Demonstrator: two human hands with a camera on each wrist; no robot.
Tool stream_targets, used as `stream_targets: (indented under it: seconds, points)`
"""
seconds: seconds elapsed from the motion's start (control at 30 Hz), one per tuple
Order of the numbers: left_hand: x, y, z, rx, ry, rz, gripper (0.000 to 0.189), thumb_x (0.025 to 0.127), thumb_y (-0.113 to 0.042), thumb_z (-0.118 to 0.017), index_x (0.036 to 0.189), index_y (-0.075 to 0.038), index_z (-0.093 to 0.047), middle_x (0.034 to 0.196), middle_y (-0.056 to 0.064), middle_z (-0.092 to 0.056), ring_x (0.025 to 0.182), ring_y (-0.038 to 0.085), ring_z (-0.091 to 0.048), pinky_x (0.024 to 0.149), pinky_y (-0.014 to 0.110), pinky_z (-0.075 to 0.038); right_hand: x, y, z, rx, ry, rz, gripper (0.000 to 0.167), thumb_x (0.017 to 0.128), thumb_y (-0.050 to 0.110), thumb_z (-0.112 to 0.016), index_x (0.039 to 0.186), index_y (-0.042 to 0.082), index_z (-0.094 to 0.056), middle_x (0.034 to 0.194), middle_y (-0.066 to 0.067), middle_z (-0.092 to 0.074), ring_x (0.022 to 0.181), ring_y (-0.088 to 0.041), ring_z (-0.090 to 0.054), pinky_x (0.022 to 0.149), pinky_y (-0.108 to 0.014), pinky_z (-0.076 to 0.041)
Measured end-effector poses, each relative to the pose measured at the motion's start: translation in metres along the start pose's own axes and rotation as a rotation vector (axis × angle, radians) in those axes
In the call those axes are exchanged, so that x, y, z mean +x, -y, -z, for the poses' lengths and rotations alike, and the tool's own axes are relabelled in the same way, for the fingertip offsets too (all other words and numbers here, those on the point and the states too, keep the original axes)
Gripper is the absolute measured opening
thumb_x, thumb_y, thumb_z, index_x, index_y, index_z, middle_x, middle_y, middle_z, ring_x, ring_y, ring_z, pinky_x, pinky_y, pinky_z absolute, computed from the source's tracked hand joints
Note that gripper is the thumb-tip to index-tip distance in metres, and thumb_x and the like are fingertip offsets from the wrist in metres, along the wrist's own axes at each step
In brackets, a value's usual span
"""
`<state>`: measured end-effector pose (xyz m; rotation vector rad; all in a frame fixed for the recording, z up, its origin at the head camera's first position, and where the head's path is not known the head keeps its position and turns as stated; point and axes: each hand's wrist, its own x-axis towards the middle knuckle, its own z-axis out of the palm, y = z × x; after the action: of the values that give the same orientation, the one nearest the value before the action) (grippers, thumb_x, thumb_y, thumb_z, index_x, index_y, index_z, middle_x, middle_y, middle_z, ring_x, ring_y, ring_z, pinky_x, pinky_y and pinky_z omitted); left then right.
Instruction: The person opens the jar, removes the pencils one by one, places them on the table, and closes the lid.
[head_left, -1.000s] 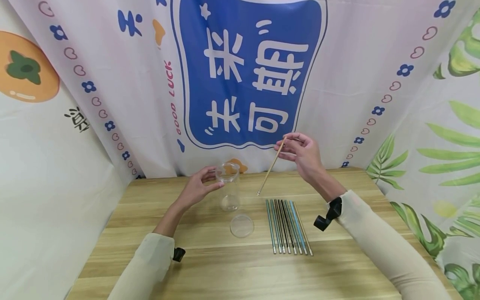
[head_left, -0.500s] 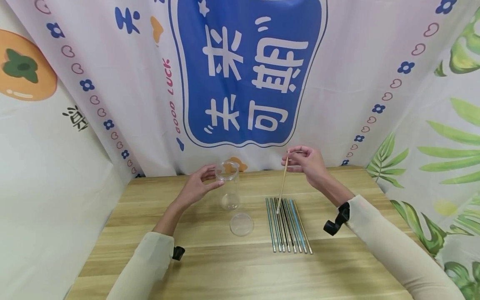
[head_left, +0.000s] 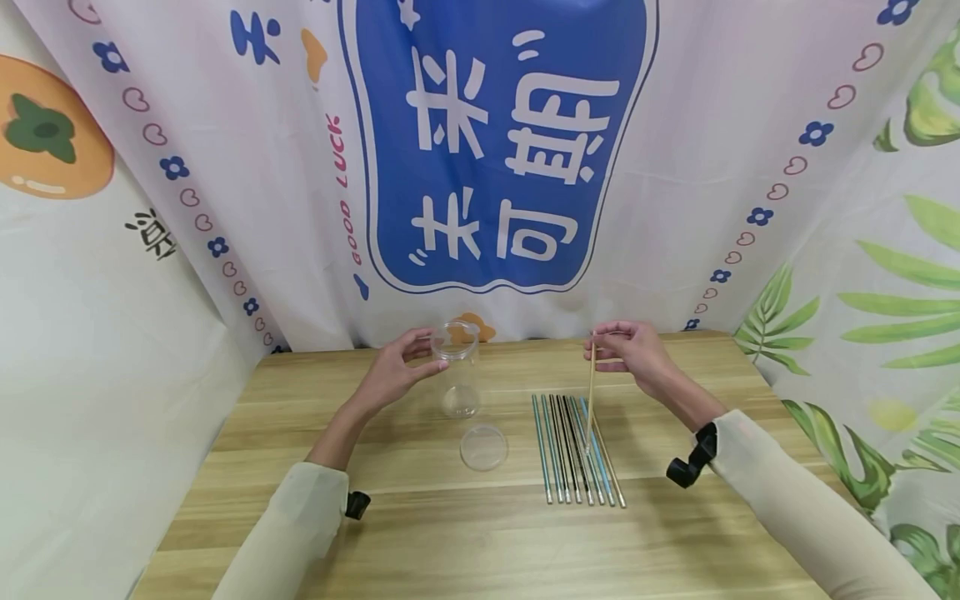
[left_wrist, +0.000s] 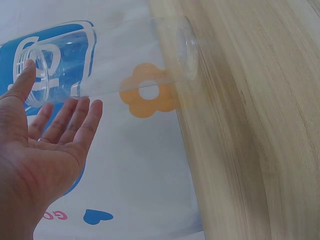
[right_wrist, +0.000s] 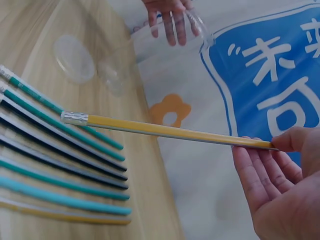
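Note:
My right hand (head_left: 641,350) pinches a yellow pencil (right_wrist: 160,131) by its far end between thumb and fingers. The pencil hangs nearly upright, its metal-banded eraser end down, over the row of pencils (head_left: 561,450) on the table. Those lie side by side in teal, black, light blue and yellow, with their banded ends towards me. On the left, a clear lidless jar (head_left: 459,383) stands upright. My left hand (head_left: 397,371) holds it near the rim, thumb in front and fingers behind; in the left wrist view the fingers are only slightly bent against its side.
A round clear lid (head_left: 483,448) lies flat in front of the jar, left of the pencils. The wooden table (head_left: 420,533) ends at a printed curtain (head_left: 675,167) behind. More printed cloth hangs at both sides.
My right hand has moved right and down with the yellow pencil, bringing it from beside the row to over its right part. My left hand and the jar stay in place.

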<state>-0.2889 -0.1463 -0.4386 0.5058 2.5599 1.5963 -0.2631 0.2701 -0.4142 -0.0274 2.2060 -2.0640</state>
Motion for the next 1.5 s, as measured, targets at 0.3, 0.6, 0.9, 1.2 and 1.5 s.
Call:
stream_targets:
  seconds: [0.3, 0.6, 0.9, 1.2, 1.5]
  points:
    - [0.0, -0.001, 0.0, -0.002, -0.002, -0.006, 0.073, 0.093, -0.033, -0.085, 0.154, -0.008, -0.052, 0.149, 0.017, -0.061, 0.139, 0.036, -0.058, 0.112, 0.049, -0.054, -0.004, -0.022, 0.015, -0.091, 0.034, -0.079, 0.021, 0.107, 0.009, -0.063, 0.121, -0.006, -0.064, 0.109, -0.016, -0.077, 0.096, -0.025, -0.078, 0.089, -0.043, -0.065]
    - [-0.002, -0.001, 0.0, 0.004, -0.005, -0.001, 0.072, 0.094, -0.03, -0.084, 0.154, -0.008, -0.051, 0.15, 0.017, -0.06, 0.139, 0.037, -0.058, 0.111, 0.051, -0.054, -0.006, -0.043, 0.024, -0.137, 0.042, -0.119, 0.022, 0.105, 0.006, -0.063, 0.123, -0.007, -0.064, 0.105, -0.015, -0.078, 0.095, -0.026, -0.079, 0.086, -0.042, -0.066]
    - [-0.003, 0.0, 0.001, 0.01, -0.006, -0.004, 0.077, 0.093, -0.035, -0.085, 0.155, -0.008, -0.05, 0.15, 0.018, -0.06, 0.139, 0.037, -0.058, 0.111, 0.05, -0.054, -0.007, -0.059, 0.026, -0.153, 0.048, -0.177, 0.031, 0.104, 0.004, -0.064, 0.128, -0.015, -0.058, 0.103, -0.017, -0.078, 0.093, -0.026, -0.078, 0.087, -0.045, -0.066]
    - [-0.005, 0.001, 0.0, 0.014, -0.012, 0.016, 0.072, 0.094, -0.031, -0.084, 0.154, -0.008, -0.051, 0.149, 0.017, -0.061, 0.138, 0.036, -0.059, 0.112, 0.051, -0.053, -0.007, -0.074, 0.024, -0.154, 0.035, -0.212, 0.031, 0.106, 0.007, -0.064, 0.128, -0.014, -0.06, 0.111, -0.023, -0.074, 0.092, -0.022, -0.075, 0.086, -0.042, -0.067]
    - [-0.005, 0.001, 0.001, 0.012, -0.017, -0.008, 0.076, 0.092, -0.036, -0.085, 0.155, -0.009, -0.051, 0.148, 0.017, -0.062, 0.137, 0.036, -0.06, 0.111, 0.051, -0.054, -0.003, -0.086, 0.021, -0.258, 0.002, -0.21, 0.027, 0.105, 0.007, -0.065, 0.124, -0.012, -0.064, 0.105, -0.018, -0.073, 0.081, -0.016, -0.071, 0.076, -0.035, -0.067]
